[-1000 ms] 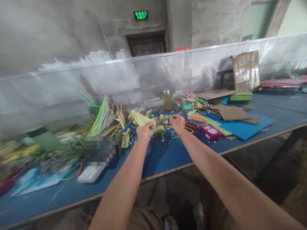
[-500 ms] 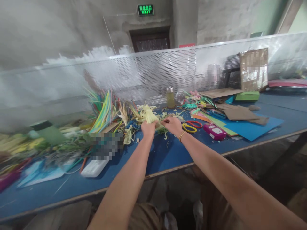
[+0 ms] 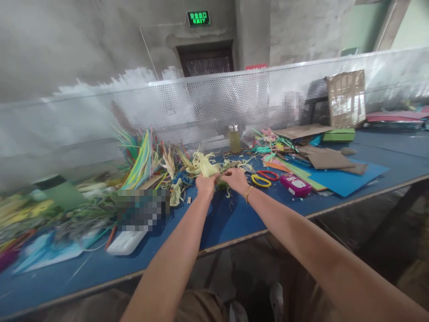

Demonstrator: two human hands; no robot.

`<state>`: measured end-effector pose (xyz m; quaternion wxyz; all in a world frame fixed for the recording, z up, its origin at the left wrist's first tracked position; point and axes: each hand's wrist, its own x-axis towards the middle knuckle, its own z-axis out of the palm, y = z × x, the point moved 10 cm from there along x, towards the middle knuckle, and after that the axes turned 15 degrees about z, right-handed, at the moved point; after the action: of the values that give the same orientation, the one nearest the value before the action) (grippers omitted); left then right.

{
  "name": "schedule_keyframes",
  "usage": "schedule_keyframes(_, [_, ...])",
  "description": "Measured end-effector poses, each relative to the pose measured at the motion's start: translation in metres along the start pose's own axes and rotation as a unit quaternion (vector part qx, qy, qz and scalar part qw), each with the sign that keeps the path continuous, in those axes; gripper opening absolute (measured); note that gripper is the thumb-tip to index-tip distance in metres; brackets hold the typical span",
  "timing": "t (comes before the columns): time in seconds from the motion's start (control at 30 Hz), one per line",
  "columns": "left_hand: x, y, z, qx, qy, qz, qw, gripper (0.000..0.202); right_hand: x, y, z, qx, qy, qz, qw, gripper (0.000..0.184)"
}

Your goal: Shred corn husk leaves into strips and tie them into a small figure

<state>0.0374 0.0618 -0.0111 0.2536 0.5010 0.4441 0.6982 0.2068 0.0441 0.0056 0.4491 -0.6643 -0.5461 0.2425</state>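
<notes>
My left hand (image 3: 205, 184) is closed around a bundle of pale yellow-green husk strips (image 3: 203, 164) that stick up and back from my fist. Right beside it, my right hand (image 3: 236, 180), with a gold bracelet on the wrist, pinches the near end of the same bundle; the two hands touch. Both are held just above the blue table (image 3: 231, 221), among loose husk scraps. Yellow scissors (image 3: 260, 180) and red scissors (image 3: 267, 175) lie just right of my right hand.
A pink box (image 3: 295, 184), coloured paper sheets (image 3: 342, 179) and brown card lie to the right. A small bottle (image 3: 233, 138) stands by the perforated metal screen (image 3: 208, 107). Coloured strips (image 3: 140, 158), greenery and a white case (image 3: 124, 243) crowd the left.
My right hand has moved left from beside the scissors to meet my left hand on the husk bundle. The bundle has stayed in my left fist.
</notes>
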Motion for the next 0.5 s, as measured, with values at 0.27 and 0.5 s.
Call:
schedule_keyframes(0.27, [0.012,-0.001,-0.025,-0.178,0.122,-0.046,0.975,0.030,0.020,0.037,-0.024,0.185,0.078,0.102,0.974,0.021])
schedule_keyframes(0.5, [-0.002,-0.004,0.011,-0.181,-0.016,-0.084,0.980,0.034,0.021,0.014,-0.034,0.127,0.055,0.002,0.990,0.025])
